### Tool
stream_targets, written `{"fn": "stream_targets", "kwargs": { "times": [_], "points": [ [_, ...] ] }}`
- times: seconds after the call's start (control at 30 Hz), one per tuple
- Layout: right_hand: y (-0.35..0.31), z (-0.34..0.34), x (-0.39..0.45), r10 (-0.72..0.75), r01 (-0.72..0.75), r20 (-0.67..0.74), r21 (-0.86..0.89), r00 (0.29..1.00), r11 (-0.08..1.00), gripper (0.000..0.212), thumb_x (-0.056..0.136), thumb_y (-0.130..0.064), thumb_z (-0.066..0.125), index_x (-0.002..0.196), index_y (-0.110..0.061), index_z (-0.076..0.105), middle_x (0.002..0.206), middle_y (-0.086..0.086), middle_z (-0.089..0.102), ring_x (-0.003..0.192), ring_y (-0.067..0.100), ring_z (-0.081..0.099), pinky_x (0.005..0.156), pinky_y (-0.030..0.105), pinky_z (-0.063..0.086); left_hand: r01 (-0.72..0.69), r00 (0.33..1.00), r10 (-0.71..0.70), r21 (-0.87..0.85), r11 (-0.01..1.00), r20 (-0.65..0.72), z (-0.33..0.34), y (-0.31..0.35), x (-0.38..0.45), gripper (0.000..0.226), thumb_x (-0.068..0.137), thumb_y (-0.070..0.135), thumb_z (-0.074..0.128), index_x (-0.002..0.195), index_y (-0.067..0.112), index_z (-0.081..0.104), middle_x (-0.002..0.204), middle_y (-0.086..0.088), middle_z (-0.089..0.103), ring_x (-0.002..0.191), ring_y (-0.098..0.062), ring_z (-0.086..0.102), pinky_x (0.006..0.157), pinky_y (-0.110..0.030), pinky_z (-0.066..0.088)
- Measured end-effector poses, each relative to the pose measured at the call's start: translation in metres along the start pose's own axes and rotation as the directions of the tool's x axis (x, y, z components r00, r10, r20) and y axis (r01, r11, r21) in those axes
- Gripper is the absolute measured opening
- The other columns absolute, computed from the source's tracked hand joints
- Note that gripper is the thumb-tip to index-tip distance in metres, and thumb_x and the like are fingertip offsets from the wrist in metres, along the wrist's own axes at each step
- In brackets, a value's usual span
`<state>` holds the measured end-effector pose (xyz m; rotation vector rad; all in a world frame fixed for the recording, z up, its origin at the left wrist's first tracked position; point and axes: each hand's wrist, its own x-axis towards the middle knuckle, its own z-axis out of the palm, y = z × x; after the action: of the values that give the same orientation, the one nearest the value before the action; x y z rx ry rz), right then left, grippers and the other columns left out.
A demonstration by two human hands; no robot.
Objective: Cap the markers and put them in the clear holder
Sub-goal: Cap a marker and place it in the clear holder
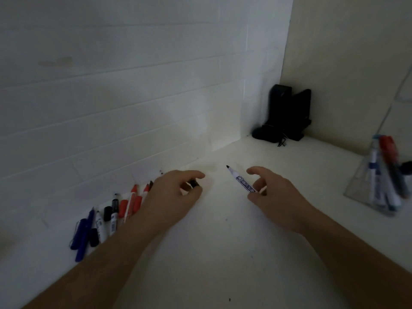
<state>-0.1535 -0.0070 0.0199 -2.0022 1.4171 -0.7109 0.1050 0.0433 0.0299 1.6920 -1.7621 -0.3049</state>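
My right hand (274, 192) holds an uncapped white marker (242, 181) by its rear end, its black tip pointing up and to the left. My left hand (176, 195) pinches a small black cap (194, 183) between thumb and fingers, a short way left of the marker tip. Several loose markers and caps (111, 217), blue, black and red, lie in a row on the white table by the wall at the left. The clear holder (376, 181) stands at the right edge with several capped markers leaning in it.
A white brick wall runs along the left and back. Black objects (286, 114) with a cable stand in the far corner. The white table (223, 253) stretches between my forearms. A dark item (406, 167) sits just behind the holder.
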Motion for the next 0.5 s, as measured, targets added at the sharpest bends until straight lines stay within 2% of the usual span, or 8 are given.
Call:
{"fn": "stream_targets", "kwargs": {
  "times": [0.03, 0.07, 0.13, 0.2, 0.27, 0.33, 0.5],
  "points": [
    [0.003, 0.0, 0.0, -0.006, 0.006, 0.002, 0.025, 1.0, 1.0, 0.043, 0.095, -0.017, 0.062, 0.129, -0.041, 0.053, 0.1, -0.008, 0.058, 0.078, 0.013, 0.065, 0.057, 0.022, 0.049, 0.073, 0.997, -0.071, -0.194, 0.978, 0.017, 0.0, 0.005, -0.005, 0.024, 0.092, 0.023, 0.066, 0.108, 0.039, 0.074, 0.098, 0.016, 0.071, 0.079, 0.0, 0.063, 0.07, -0.016, 0.048],
    [0.005, 0.0, 0.0, -0.022, 0.021, 0.012, 0.036, 1.0, 0.999, 0.042, 0.095, -0.012, 0.06, 0.124, -0.042, 0.055, 0.101, -0.005, 0.057, 0.078, 0.013, 0.067, 0.059, 0.022, 0.047, 0.157, 0.987, -0.153, -0.379, 0.912, 0.041, 0.001, 0.01, -0.01, 0.026, 0.094, 0.016, 0.062, 0.104, 0.035, 0.077, 0.097, 0.012, 0.074, 0.078, -0.003, 0.066, 0.068, -0.02, 0.05],
    [0.007, 0.0, -0.001, -0.07, 0.07, 0.03, 0.023, 0.997, 0.997, 0.042, 0.094, -0.007, 0.057, 0.115, -0.043, 0.057, 0.102, -0.002, 0.056, 0.078, 0.012, 0.066, 0.063, 0.023, 0.043, 0.3, 0.945, -0.308, -0.669, 0.68, 0.11, 0.007, 0.019, -0.016, 0.038, 0.096, 0.001, 0.047, 0.095, 0.02, 0.08, 0.101, -0.001, 0.077, 0.082, -0.015, 0.071, 0.069, -0.026, 0.053],
    [0.005, 0.003, -0.002, -0.102, 0.102, 0.02, 0.003, 0.995, 0.995, 0.037, 0.093, -0.01, 0.058, 0.109, -0.044, 0.058, 0.102, -0.006, 0.057, 0.082, 0.007, 0.06, 0.066, 0.023, 0.04, 0.374, 0.889, -0.41, -0.839, 0.395, 0.203, 0.014, 0.027, -0.02, 0.042, 0.094, -0.007, 0.037, 0.092, 0.006, 0.077, 0.102, -0.013, 0.077, 0.076, -0.018, 0.071, 0.065, -0.027, 0.053],
    [0.005, 0.006, -0.003, -0.127, 0.127, -0.011, 0.015, 0.992, 0.992, 0.023, 0.094, -0.022, 0.061, 0.101, -0.044, 0.062, 0.1, -0.012, 0.061, 0.084, 0.0, 0.056, 0.069, 0.02, 0.04, 0.388, 0.855, -0.444, -0.9, 0.2, 0.27, 0.021, 0.029, -0.022, 0.033, 0.097, -0.006, 0.042, 0.094, 0.002, 0.074, 0.096, -0.013, 0.076, 0.073, -0.016, 0.069, 0.063, -0.023, 0.056],
    [0.006, 0.01, -0.003, -0.145, 0.146, -0.039, 0.031, 0.989, 0.989, 0.014, 0.095, -0.032, 0.063, 0.095, -0.046, 0.063, 0.1, -0.014, 0.063, 0.086, -0.003, 0.056, 0.072, 0.019, 0.041, 0.377, 0.854, -0.432, -0.916, 0.134, 0.289, 0.026, 0.025, -0.022, 0.025, 0.096, -0.008, 0.051, 0.098, 0.002, 0.074, 0.091, -0.011, 0.075, 0.076, -0.015, 0.07, 0.066, -0.02, 0.059],
    [0.012, 0.012, 0.0, -0.181, 0.183, -0.078, 0.022, 0.98, 0.983, 0.011, 0.094, -0.036, 0.066, 0.09, -0.046, 0.063, 0.091, -0.017, 0.064, 0.079, -0.006, 0.056, 0.068, 0.014, 0.036, 0.342, 0.884, -0.379, -0.931, 0.129, 0.273, 0.029, 0.012, -0.017, 0.031, 0.094, -0.014, 0.051, 0.108, 0.005, 0.072, 0.1, -0.01, 0.074, 0.083, -0.014, 0.072, 0.073, -0.019, 0.059]
  ]
}}
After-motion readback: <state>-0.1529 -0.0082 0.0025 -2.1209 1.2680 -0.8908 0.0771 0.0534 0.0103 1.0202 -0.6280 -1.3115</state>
